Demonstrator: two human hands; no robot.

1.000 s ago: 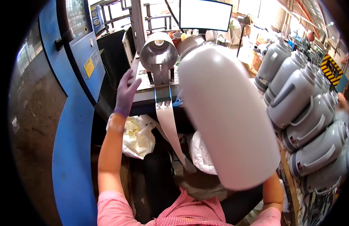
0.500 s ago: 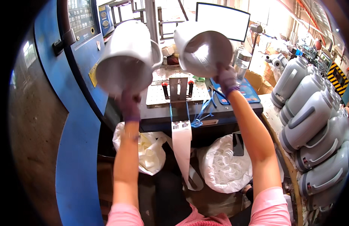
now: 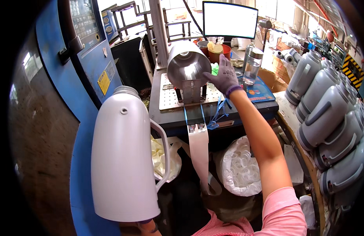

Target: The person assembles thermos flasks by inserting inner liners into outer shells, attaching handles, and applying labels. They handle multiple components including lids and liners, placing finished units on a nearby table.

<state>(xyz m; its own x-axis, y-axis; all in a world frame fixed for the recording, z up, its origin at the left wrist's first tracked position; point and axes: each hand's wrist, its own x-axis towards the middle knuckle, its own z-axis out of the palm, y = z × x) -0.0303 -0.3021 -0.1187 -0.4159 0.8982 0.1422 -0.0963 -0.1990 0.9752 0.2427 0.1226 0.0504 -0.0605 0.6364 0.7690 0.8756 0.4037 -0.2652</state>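
At the front left, a pale grey jug body (image 3: 121, 157) with a side handle stands upright over my left forearm. Only the purple glove cuff of my left hand (image 3: 144, 221) shows below it; the fingers are hidden, and the jug rests on that hand. A second jug shell (image 3: 188, 65) lies on its side at the metal fixture (image 3: 191, 91), its open end toward me and its shiny inside showing. Just right of its rim is my gloved right hand (image 3: 226, 74), fingers stretched out and thumb apart, holding nothing.
A blue machine cabinet (image 3: 81, 157) borders the left. Several finished grey jugs (image 3: 321, 114) line the right side bench. Under the worktable are a bag of white rings (image 3: 241, 177) and a bag of cream pieces (image 3: 172, 159). A monitor (image 3: 230, 20) and clear bottle (image 3: 252, 65) stand behind.
The right-hand shell has moved left onto the fixture, and my right hand has let go of it. My left hand has brought its jug down and toward me, turning it upright.
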